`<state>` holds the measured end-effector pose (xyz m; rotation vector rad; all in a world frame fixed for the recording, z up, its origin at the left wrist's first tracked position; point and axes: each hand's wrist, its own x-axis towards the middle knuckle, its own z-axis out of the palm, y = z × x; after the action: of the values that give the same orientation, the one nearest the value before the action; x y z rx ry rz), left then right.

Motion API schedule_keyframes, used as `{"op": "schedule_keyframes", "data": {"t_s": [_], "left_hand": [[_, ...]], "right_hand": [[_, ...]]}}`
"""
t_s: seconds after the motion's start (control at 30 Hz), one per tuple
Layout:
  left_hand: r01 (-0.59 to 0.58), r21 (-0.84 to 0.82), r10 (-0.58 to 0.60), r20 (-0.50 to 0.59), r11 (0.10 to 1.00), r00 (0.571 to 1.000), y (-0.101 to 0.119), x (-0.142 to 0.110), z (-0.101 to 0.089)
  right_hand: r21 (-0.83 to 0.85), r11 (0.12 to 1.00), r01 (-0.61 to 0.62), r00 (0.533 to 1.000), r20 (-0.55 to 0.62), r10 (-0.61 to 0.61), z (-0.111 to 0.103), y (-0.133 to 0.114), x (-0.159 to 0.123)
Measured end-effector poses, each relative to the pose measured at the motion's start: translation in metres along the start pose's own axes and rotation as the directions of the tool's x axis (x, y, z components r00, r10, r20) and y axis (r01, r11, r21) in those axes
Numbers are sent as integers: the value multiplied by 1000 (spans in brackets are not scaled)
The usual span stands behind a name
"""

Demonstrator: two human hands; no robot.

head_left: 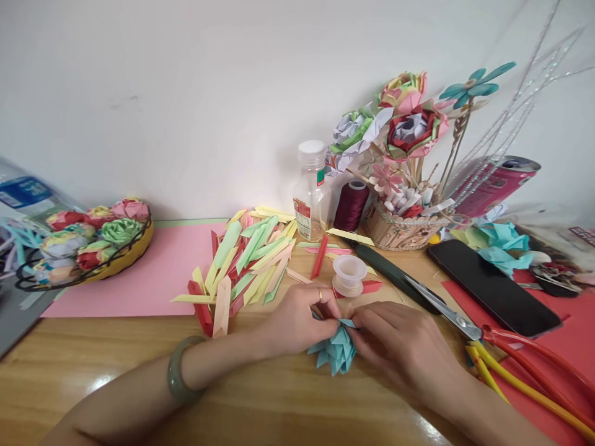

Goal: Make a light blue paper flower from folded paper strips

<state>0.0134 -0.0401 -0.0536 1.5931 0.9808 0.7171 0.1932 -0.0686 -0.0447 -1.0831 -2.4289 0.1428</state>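
Note:
A blue folded-paper flower [338,352] with many pointed petals hangs just above the wooden table, between my two hands. Its upper edge is pinched by my left hand [304,319], thumb and forefinger closed together. From the other side my right hand [402,337] grips the same upper edge, its fingers closed. Fingertips hide part of the flower's top. Right behind the hands stands a clear plastic spool [348,277]. Folded paper strips [253,260] in green, yellow, red and peach lie heaped beyond my left forearm.
Scissors [465,325] with red handles, a dark green-handled tool [385,272] and a black phone [495,288] lie at right. Behind stand a glass bottle [310,192], purple thread [352,207] and a flower basket [400,229]. Pink paper [176,260] and a yellow basket [142,244] are left.

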Motion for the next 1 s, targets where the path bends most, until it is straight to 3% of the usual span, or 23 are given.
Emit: {"op": "schedule_keyframes", "data": {"t_s": [0.23, 0.33, 0.47, 0.53, 0.67, 0.77, 0.83, 0.9, 1.0], "left_hand": [[-89, 60, 93, -66, 994, 993, 6, -2, 0], [-9, -180, 13, 18, 984, 1000, 8, 1, -6], [71, -499, -17, 111, 864, 994, 7, 7, -12], [133, -533, -25, 203, 835, 979, 6, 8, -11], [286, -464, -75, 421, 839, 904, 4, 5, -6], [236, -399, -85, 361, 886, 929, 7, 3, -3], [157, -329, -71, 257, 931, 964, 11, 2, -2], [78, -240, -37, 173, 968, 984, 14, 1, -1], [-29, -8, 30, 62, 1000, 998, 13, 0, -1]], "right_hand": [[-168, 978, 123, 987, -85, -139, -2, -3, 0], [-170, 980, 106, 977, -167, -135, -2, 0, -3], [-210, 975, 78, 954, -269, -135, -3, 5, -6], [-224, 972, 67, 945, -299, -134, -3, 7, -7], [-212, 974, 75, 939, -314, -141, -4, 6, -7], [-168, 981, 95, 938, -316, -145, -7, 4, -5], [-64, 997, 35, 938, -344, -55, -11, 2, -3], [150, 982, -112, 950, -275, 150, -16, -2, 0], [465, 796, -388, 913, 77, 400, -20, -7, 5]]}}
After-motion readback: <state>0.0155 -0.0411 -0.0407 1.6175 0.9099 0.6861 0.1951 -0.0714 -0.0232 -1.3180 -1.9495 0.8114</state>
